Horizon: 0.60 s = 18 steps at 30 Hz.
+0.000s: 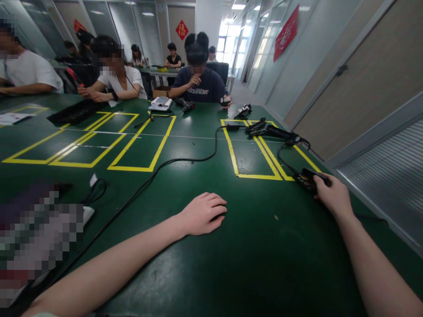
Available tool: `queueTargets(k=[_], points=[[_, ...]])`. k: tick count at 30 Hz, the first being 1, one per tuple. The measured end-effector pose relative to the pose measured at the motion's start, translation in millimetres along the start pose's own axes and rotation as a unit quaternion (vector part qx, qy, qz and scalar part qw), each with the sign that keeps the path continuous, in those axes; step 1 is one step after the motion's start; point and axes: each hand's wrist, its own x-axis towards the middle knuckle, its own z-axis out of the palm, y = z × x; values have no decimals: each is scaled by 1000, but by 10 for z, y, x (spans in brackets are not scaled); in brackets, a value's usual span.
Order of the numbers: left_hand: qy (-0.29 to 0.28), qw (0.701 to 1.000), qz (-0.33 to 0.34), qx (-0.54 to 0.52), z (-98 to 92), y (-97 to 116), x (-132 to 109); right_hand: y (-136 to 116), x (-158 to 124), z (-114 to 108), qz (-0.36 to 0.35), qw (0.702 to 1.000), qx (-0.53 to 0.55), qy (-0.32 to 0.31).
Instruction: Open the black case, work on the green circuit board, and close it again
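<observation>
My left hand (206, 213) lies palm down on the green tabletop (251, 246), its fingers stretched out and holding nothing. At the right side of the table, my right hand (333, 193) has its fingers closed round a small black box (304, 179) with light markings on top. A thin cord (280, 156) leads from that box towards a long black tool (280, 133) lying further back. What kind of device the box is I cannot make out. My right fingers cover its near end.
Yellow tape outlines (132, 168) mark the table. A black cable (172, 161) runs across it past my left arm. A blurred-out object (42, 237) lies at the left. Further back are a red-black power drill (188, 107), a white device (161, 104) and several seated people.
</observation>
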Motion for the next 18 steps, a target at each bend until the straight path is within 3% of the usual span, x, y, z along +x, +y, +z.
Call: queueTargets(k=[4, 9, 15, 18], points=[[-5, 1000, -5, 1, 12, 2, 0, -70, -37, -59, 90, 995, 31, -19], [-8, 1000, -9, -2, 28, -3, -3, -150, -80, -97, 146, 986, 75, -24], [-3, 1000, -2, 1, 28, -10, -5, -166, -120, -99, 145, 986, 85, -6], [-2, 1000, -6, 0, 12, -7, -3, -145, -115, -109, 91, 994, 52, 7]])
